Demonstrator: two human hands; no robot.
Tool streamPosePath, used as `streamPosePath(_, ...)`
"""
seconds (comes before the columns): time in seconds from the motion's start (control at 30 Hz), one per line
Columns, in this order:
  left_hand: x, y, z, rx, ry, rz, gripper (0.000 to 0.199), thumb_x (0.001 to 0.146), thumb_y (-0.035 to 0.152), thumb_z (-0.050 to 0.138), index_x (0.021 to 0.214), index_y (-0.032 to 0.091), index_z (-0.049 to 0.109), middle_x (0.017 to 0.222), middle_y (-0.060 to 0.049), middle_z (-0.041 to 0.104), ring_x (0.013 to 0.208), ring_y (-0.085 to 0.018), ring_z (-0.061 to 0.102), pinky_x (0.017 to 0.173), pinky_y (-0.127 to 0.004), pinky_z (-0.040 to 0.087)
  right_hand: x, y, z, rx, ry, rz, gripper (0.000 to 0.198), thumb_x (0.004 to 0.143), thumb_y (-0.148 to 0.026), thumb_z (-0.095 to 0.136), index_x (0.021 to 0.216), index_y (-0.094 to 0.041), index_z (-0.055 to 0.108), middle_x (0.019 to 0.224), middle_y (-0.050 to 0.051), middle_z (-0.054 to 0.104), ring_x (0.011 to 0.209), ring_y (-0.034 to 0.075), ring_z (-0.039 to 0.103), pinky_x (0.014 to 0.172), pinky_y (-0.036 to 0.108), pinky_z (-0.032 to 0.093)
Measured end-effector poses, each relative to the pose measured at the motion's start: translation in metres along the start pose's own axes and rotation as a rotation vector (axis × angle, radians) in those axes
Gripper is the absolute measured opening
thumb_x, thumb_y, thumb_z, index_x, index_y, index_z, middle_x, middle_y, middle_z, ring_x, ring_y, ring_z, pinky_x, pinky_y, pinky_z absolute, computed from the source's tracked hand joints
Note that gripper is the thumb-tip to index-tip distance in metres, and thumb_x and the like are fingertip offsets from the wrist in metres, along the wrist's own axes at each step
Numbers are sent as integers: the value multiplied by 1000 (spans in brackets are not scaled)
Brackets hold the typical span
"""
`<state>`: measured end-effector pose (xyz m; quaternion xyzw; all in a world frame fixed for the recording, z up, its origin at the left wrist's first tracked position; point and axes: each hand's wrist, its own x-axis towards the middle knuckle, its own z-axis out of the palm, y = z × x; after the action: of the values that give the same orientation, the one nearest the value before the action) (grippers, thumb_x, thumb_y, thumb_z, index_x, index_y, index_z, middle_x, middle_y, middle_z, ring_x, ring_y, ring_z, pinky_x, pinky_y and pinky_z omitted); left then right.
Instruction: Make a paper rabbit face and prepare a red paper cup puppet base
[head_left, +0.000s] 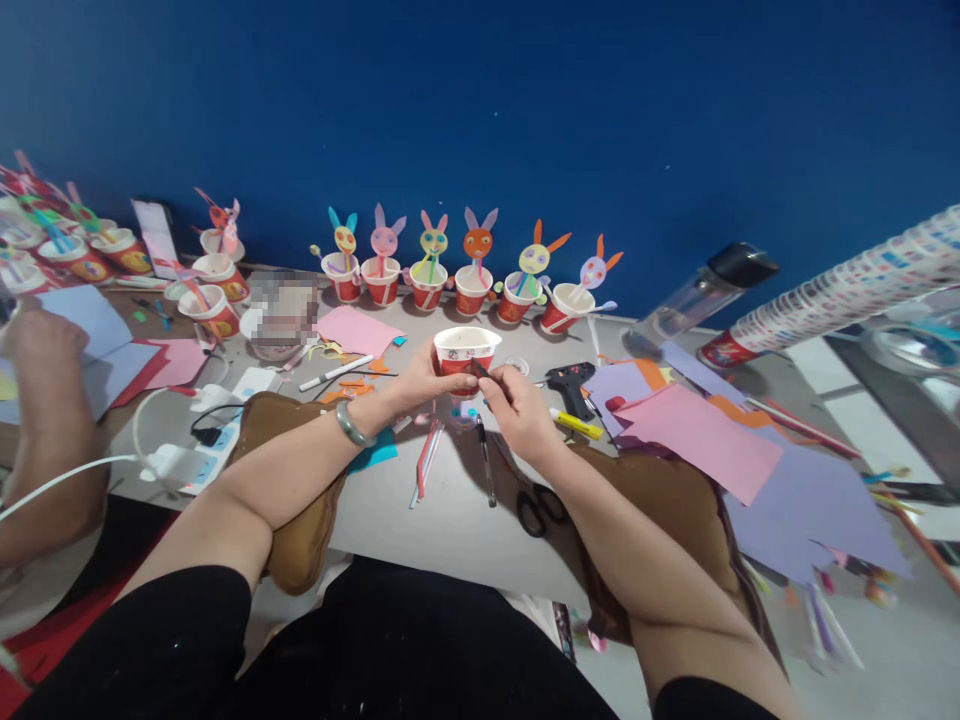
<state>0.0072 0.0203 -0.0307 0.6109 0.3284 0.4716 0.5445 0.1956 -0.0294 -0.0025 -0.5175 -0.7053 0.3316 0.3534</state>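
Note:
My left hand [421, 382] is closed around the side of a red and white paper cup [459, 354], which stays upright with its open top towards me. At the cup's front, the fingers of my right hand [516, 408] are pinched together on a small dark object [478, 368]. It seems to touch the cup wall; its kind is too small to tell. Below my hands, straws [426, 462], a black pen [486, 462] and black-handled scissors [541, 510] lie on the table. A yellow marker [576, 424] and a black glue gun [573, 388] are right of my right hand.
A row of cups with paper rabbits [472, 290] stands along the blue wall. Left are a power strip [214, 455], cables and another person's arm [56, 430]. Right are coloured paper sheets [705, 440], a clear bottle [686, 305] and a long cup stack [840, 285].

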Motion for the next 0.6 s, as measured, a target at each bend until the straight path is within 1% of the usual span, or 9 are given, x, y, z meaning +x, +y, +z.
streamPosePath(0.1,0,-5,1,76,8,50,77,66,46,92,125,14,54,122,-17,71,109,-28,71,91,-41,60,-3,-1,-4,-332,52,-43,32,100,-49,41,94,-21,58,69,3,62,62,19,54,63,31,33)
streamPosePath(0.2,-1,-7,1,143,47,102,79,66,47,91,127,14,54,125,-18,69,116,-30,68,98,-44,58,-5,-4,-6,-585,71,-59,39,103,-47,35,99,-19,61,69,8,66,59,20,56,60,32,25)
streamPosePath(0.27,-1,-4,0,141,50,102,78,66,47,90,128,15,55,124,-17,70,114,-29,69,96,-43,58,-6,-7,-7,-700,73,-73,43,104,-47,32,99,-17,62,73,10,69,59,20,56,59,32,22)
streamPosePath(0.33,-1,2,-2,123,35,62,72,66,46,91,124,16,58,119,-15,72,107,-28,71,90,-41,59,-8,-12,-12,-756,66,-74,43,104,-48,32,98,-17,62,77,12,71,59,19,57,57,32,20)
streamPosePath(0.4,-1,8,-4,99,15,-5,64,67,44,90,116,15,62,110,-13,74,98,-26,72,85,-39,60,-11,-17,-21,-730,54,-70,40,102,-49,38,99,-17,62,75,11,70,57,19,56,57,31,20)
streamPosePath(0.43,-1,10,-5,77,14,-29,62,66,44,90,114,14,63,105,-13,75,94,-26,72,82,-39,59,-13,-20,-27,-678,48,-72,38,101,-51,43,99,-18,61,72,9,68,56,18,54,57,31,22)
streamPosePath(0.5,-1,12,-5,15,13,-50,64,63,43,91,113,13,63,101,-12,75,90,-26,72,78,-38,59,-16,-26,-38,-482,36,-88,35,96,-55,53,97,-21,59,66,3,63,56,17,52,58,30,29)
streamPosePath(0.53,-2,13,-4,-19,4,-48,66,62,43,91,114,14,63,102,-13,75,90,-26,72,77,-37,59,-18,-28,-43,-362,60,-91,36,92,-58,60,95,-22,58,66,1,61,55,15,50,58,29,32)
streamPosePath(0.6,-4,14,-1,-85,-48,-45,71,60,43,92,118,16,63,108,-14,74,93,-26,72,78,-37,59,-18,-31,-49,-144,163,-84,42,83,-60,72,92,-24,55,65,-3,56,54,12,44,55,28,35)
